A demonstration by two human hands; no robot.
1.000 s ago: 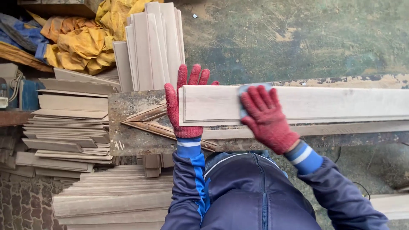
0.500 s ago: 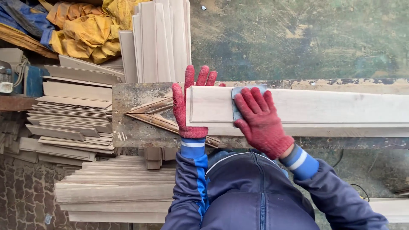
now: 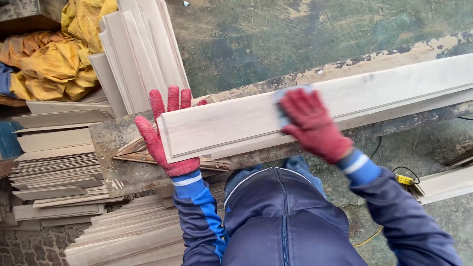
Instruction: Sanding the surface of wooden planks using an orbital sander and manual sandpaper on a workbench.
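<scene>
Fingers (image 3: 170,101) of our left hand (image 3: 165,135) spread flat, bracing the board (image 3: 315,106); our right hand (image 3: 313,123) presses a pad, which may skid off the table (image 3: 111,167).

We counted two gloved hands on the long board (image 3: 315,106): a left hand (image 3: 165,135) at its end and a right hand (image 3: 313,123) on its top face. That board was the one piece lying on the bench (image 3: 111,148). Beyond the board's left end we saw one yellow cloth (image 3: 54,64) and one leaning bundle of slats (image 3: 138,54). Left of the board were several stacks of slats (image 3: 54,162), too many to count piece by piece. Right of it lay one yellow cable (image 3: 404,180).
</scene>
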